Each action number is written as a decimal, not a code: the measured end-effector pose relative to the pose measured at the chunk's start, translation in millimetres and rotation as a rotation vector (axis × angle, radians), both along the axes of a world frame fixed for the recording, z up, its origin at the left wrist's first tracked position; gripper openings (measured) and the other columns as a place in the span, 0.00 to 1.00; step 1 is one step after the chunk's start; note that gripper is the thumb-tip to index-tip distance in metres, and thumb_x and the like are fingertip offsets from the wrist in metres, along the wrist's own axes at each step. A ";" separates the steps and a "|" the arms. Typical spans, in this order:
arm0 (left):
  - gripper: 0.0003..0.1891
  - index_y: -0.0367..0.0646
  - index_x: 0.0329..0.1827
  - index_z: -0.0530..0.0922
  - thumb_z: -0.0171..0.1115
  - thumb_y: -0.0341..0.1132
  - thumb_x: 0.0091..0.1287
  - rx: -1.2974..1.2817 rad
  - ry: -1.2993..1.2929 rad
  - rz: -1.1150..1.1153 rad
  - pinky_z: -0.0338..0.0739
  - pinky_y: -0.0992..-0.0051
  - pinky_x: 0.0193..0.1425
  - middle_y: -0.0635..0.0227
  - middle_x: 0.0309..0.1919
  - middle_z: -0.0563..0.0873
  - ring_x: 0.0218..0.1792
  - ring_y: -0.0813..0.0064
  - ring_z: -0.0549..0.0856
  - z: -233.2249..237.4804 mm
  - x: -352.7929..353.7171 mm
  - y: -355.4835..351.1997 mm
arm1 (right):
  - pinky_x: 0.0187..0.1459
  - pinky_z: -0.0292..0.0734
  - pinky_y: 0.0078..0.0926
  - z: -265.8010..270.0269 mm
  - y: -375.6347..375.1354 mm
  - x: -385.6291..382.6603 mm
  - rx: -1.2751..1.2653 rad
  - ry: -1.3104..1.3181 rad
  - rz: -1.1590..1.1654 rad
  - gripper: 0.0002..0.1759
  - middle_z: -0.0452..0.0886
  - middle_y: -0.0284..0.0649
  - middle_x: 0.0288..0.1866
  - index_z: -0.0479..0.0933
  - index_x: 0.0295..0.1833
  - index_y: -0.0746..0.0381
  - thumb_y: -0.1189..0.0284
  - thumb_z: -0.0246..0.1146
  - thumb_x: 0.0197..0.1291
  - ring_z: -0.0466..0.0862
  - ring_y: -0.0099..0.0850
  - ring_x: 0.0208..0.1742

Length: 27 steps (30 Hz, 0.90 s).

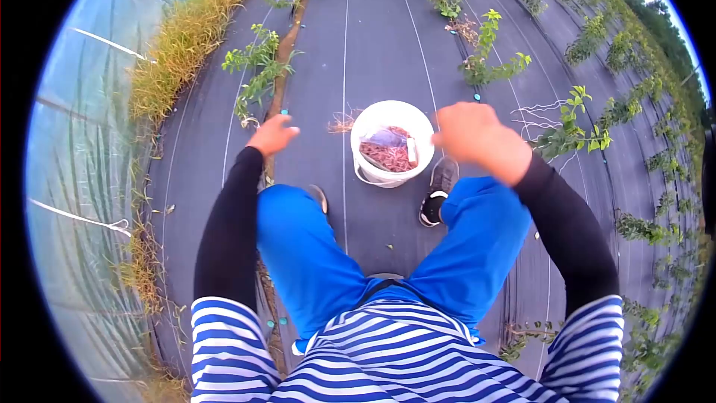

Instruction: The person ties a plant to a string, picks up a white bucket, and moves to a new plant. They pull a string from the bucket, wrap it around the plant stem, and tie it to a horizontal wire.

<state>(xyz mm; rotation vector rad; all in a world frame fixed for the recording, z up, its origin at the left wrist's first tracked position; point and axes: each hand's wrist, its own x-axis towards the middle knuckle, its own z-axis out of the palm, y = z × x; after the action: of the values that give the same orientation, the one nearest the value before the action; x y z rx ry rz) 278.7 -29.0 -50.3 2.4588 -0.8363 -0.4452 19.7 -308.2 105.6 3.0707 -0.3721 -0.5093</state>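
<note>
1. While both hands are held out in front of the knees, the white bucket stands upright between them, on the dark ground sheet.
2. The right hand is just beside the bucket's rim, with its fingers bent inward. It is blurred, so I cannot tell if the fingers are pressed together or pinch something, nor if they touch the rim.
3. The left hand is farther from the bucket, at the other side. One finger points toward the bucket; the others are partly hidden, and whether they pinch something I cannot tell.
4. Between the left hand and the bucket, some dry twigs lie on the sheet.
5. Inside the bucket, to the left of the right hand, are many reddish-brown pieces, together with a white object.
6. Just beyond the left hand grows a leafy plant. Beyond the right hand is a second plant, and to its right a third plant.
7. Below the right hand, near the bucket, one dark shoe is visible.
</note>
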 end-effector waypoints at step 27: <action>0.23 0.37 0.54 0.74 0.57 0.44 0.62 0.448 0.370 0.246 0.71 0.65 0.57 0.49 0.49 0.81 0.54 0.54 0.79 -163.5 184.1 35.6 | 0.36 0.83 0.34 -207.8 -219.3 216.3 1.498 0.299 -1.196 0.20 0.80 0.47 0.45 0.68 0.55 0.70 0.73 0.54 0.58 0.84 0.38 0.40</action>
<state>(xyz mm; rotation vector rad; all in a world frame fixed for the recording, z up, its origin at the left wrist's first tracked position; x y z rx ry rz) 462.9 6.6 -213.8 2.7009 -0.2964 -1.0469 235.9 -527.5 -102.2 3.0584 -2.9700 -1.8899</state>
